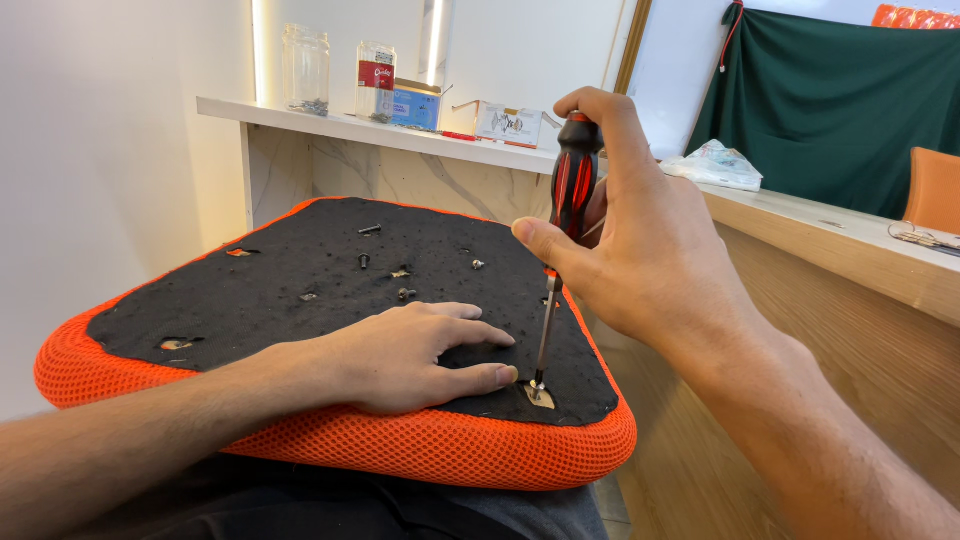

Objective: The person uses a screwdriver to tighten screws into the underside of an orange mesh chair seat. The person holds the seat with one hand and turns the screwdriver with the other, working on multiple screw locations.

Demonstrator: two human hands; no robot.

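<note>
An upturned seat cushion (330,440), orange mesh at the edge and black fabric underneath, is rested on the person's lap. A red-and-black screwdriver (572,185) is held nearly upright by the right hand (640,250), whose fingers are closed around the handle, with the thumb laid along its side. The tip is set on a screw (537,386) in a cut-out hole near the cushion's front right corner. The left hand (415,355) is laid flat on the black fabric, fingers spread and holding nothing, the index fingertip just beside the screw.

The main risk is judged to be a slip of the tip: the shaft is slightly tilted, and if the tip is not seated squarely it could jump out of the screw head and strike the left fingertip next to it, or tear the fabric. The cushion is braced only by the lap and the flat hand, so it could be rocked under pressure. Loose screws (404,293) lying on the fabric could be rolled off onto the floor if the cushion is tipped.
</note>
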